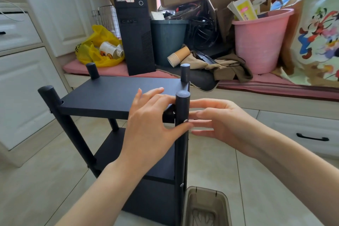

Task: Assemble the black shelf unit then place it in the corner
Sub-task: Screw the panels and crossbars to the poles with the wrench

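The black shelf unit (110, 95) stands upright on the tiled floor, with a top board, lower boards (139, 154) and four round posts. My left hand (152, 126) lies with straight fingers on the top board's near right corner, and its thumb reaches to the near right post (182, 152). A small silver screw (186, 120) shows on that post just below the top board. My right hand (220, 123) is to the right of the post, fingers straight, their tips at the screw. Neither hand holds a tool.
A translucent brown plastic box (205, 207) sits on the floor by the near right post. Behind the shelf is a low pink-cushioned ledge with a black computer tower (135, 42), a dark bin (168, 40), a pink bucket (260, 42), a yellow bag (97, 47) and cardboard boxes. White cabinets (22, 86) stand at the left.
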The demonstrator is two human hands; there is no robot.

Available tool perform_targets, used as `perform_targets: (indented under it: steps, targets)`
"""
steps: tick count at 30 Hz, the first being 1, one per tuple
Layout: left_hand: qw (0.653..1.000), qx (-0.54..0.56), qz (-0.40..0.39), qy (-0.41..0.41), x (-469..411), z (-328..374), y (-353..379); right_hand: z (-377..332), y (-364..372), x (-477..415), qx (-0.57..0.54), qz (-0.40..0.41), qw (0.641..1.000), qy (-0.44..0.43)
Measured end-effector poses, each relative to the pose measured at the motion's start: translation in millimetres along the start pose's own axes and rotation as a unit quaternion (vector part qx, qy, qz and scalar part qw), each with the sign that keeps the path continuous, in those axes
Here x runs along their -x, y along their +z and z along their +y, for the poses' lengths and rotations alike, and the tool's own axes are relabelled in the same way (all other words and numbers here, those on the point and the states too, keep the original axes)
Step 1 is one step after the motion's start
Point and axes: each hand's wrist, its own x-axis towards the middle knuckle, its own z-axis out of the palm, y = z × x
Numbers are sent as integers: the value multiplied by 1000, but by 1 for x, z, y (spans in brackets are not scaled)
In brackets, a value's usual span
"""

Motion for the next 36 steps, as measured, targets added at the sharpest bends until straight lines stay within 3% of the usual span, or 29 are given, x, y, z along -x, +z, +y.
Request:
perform_targets:
  steps: [4,9,14,18,25,36]
  targets:
    - [1000,3,-1,-4,1,6,0,2,7,-12,-115,73,990,45]
    - [1000,-3,-18,-25,1,10,-2,3,25,-23,-64,44,992,99]
    - [996,-68,-65,-12,-11,11,-10,1,32,-26,-60,33,994,84]
    - [993,-35,-112,-18,-19,4,-12,3,30,-29,-54,17,996,74]
    - [998,-39,-49,17,-7,9,-12,13,32,-29,-60,5,998,11]
    - [997,-38,-60,17,4,6,-11,12,29,-27,-12,25,999,18]
